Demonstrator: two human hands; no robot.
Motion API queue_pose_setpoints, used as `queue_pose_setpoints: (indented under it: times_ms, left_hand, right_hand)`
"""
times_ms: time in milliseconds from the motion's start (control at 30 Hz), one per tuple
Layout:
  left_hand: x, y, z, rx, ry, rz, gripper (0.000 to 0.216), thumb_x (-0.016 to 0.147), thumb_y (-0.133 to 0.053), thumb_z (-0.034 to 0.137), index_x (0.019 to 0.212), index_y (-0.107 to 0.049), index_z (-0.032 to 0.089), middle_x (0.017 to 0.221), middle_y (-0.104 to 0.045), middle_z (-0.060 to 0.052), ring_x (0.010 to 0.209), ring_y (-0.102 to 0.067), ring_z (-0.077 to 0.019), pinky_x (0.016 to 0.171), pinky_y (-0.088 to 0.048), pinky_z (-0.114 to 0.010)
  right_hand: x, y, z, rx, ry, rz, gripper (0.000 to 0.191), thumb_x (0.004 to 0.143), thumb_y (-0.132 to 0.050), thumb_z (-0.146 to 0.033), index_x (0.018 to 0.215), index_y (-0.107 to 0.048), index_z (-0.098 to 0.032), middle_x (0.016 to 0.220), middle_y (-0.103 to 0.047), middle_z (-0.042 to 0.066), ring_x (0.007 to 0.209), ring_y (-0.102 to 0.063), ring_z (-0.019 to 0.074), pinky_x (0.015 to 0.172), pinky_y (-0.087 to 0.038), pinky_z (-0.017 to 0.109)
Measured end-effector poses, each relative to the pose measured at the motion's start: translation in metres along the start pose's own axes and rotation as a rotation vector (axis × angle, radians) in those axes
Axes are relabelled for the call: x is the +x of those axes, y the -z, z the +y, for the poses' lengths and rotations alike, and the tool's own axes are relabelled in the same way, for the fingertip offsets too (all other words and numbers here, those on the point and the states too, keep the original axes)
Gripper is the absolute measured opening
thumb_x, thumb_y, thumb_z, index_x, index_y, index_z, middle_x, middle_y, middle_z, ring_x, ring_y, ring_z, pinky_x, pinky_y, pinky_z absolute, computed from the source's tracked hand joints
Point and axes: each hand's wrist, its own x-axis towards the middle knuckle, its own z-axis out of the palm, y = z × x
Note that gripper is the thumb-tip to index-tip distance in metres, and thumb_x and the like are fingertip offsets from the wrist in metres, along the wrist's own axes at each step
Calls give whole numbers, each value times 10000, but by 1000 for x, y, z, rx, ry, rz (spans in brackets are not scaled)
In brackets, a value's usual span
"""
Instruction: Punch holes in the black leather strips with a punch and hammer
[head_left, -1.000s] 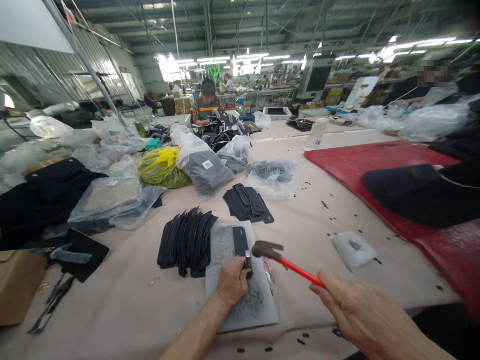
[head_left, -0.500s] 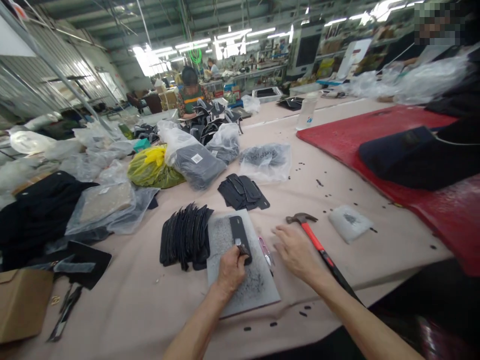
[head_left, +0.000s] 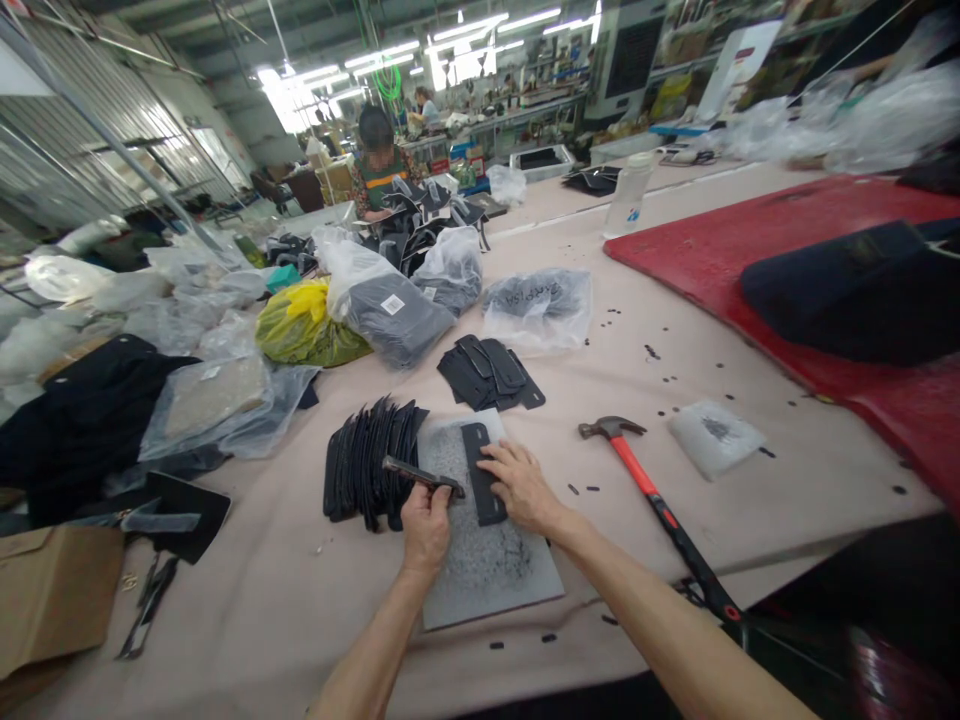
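My left hand (head_left: 426,522) is closed around a metal hand punch (head_left: 409,470), its shaft tilted toward the left over the pale board (head_left: 465,590). On that board lies a flat black strip with rounded corners (head_left: 480,500) and small slots near its ends. The fingers of my right hand (head_left: 525,485) are stretched out, and their tips rest on the strip's right edge. To the right, apart from both hands, a claw hammer (head_left: 637,470) with a red and black handle lies on the table. Left of the board stands a tight row of similar black pieces (head_left: 367,465).
More black pieces (head_left: 491,370) lie in a loose pile behind the board. Bagged goods (head_left: 394,310) and a yellow bag (head_left: 307,330) fill the back left. A small clear bag (head_left: 716,440) lies beyond the hammer, near a red mat (head_left: 697,235). A cardboard box (head_left: 56,590) is at left.
My left hand has lifted the punch off the strip and tipped it leftward. My right hand has moved left from beside the hammer onto the strip. The view has shifted slightly.
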Motion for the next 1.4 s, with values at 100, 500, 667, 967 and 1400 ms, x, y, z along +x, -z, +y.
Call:
queue_pose_setpoints:
  times_ms: [100, 500, 667, 967, 1400]
  left_hand:
    - [-7, 4, -7, -7, -78, -82, 202, 849, -544, 288, 880, -700, 164, 851, -743, -57, 826, -696, -211, 779, -545, -303]
    - [-16, 3, -13, 28, -242, -160, 190, 846, -531, 183, 940, -697, 181, 931, -753, -59, 916, -701, -207, 851, -544, -307]
    - [1, -10, 3, -64, -177, -161, 180, 860, -531, 195, 944, -690, 181, 936, -744, -54, 927, -691, -198, 862, -529, -298]
    - [25, -37, -1, -11, -205, -289, 164, 851, -529, 149, 918, -676, 173, 923, -733, -65, 901, -679, -201, 835, -517, -299]
    - [23, -37, -3, -32, -193, -296, 171, 849, -540, 154, 940, -683, 179, 958, -735, -59, 924, -678, -193, 853, -518, -286]
  right_hand:
    - [-1, -6, -3, -13, -67, 51, 577, 768, -509, -68, 1329, -496, -200, 1444, -447, 86, 1360, -326, 236, 1109, -262, 449]
    - [-20, -10, -12, -62, -179, 218, 363, 819, -541, -206, 1181, -560, -180, 1348, -488, 129, 1247, -431, 286, 1031, -337, 459]
    - [-40, 6, -18, -75, -157, 135, 249, 813, -554, -173, 1030, -639, -261, 1139, -592, 47, 1082, -506, 242, 916, -352, 395]
    - [-35, 1, -43, -130, -204, 67, 153, 811, -579, -139, 912, -645, -234, 992, -606, 46, 971, -485, 239, 811, -306, 368]
    - [-102, 28, -22, 99, -276, -77, 202, 934, -383, -291, 885, -569, -228, 804, -631, 31, 774, -564, 198, 720, -377, 322]
